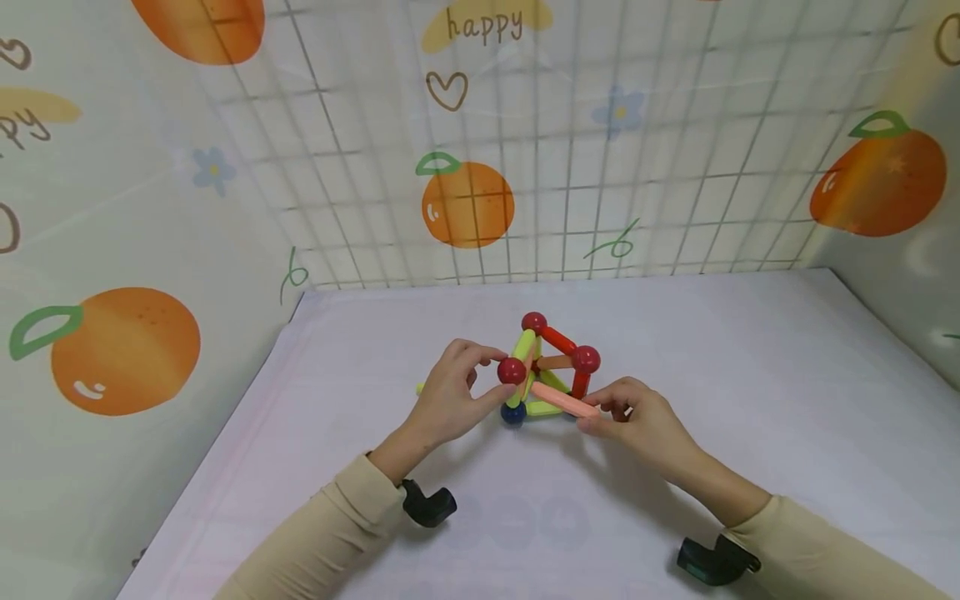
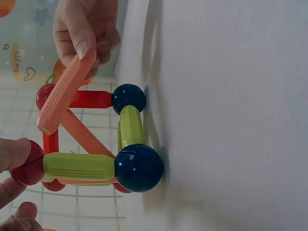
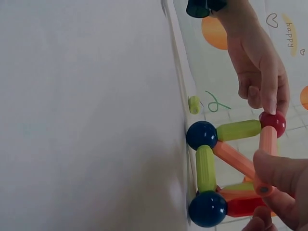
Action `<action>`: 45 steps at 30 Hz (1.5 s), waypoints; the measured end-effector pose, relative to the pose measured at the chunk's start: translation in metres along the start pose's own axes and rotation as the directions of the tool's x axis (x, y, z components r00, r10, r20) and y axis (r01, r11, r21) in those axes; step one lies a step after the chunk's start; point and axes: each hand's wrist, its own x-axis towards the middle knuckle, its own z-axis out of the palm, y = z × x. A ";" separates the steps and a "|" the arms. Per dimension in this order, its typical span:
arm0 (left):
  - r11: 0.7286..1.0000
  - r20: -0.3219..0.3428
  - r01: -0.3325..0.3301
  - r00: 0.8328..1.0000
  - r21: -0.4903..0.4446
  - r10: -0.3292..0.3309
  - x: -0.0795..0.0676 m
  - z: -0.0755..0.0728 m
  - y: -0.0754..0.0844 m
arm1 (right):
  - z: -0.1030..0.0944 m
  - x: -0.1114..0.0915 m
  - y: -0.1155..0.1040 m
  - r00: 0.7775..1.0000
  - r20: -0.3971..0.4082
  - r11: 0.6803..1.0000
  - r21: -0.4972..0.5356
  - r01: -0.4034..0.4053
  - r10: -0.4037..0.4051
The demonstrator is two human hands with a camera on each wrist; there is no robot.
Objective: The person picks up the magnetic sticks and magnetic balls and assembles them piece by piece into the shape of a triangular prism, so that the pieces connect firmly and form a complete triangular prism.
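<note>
A frame of magnetic rods and balls stands on the table in the head view. My left hand [image 1: 446,396] pinches the red ball [image 1: 512,371] at its upper near-left corner between thumb and fingers. Under that ball, a yellow-green rod [image 2: 79,167] runs down to a dark blue ball [image 2: 138,167]. My right hand [image 1: 645,421] pinches one end of a salmon-coloured rod [image 1: 558,399], held slantwise before the frame. The rod's other end points toward the gripped red ball, with a gap between them in the left wrist view. Another red ball [image 1: 586,360] tops the right side.
A loose yellow-green rod [image 3: 194,104] lies left of the frame, mostly behind my left hand in the head view. White cloth [image 1: 300,533] covers the table. A printed curtain over a wire grid [image 1: 570,167] rises behind, with more curtain at both sides.
</note>
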 end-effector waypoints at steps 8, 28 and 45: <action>0.999 -0.009 -0.032 0.999 0.007 0.032 0.001 0.001 -0.001 | 0.007 0.003 -0.003 1.000 -0.009 1.000 0.015 0.002 -0.001; 0.999 -0.017 -0.044 0.999 0.017 0.044 0.002 0.000 -0.001 | 0.003 0.005 0.005 0.998 -0.001 0.997 0.022 -0.069 0.069; 0.999 -0.026 -0.046 0.999 0.015 0.046 0.000 0.000 0.000 | 0.014 0.012 0.004 0.984 0.023 0.984 0.043 -0.175 0.174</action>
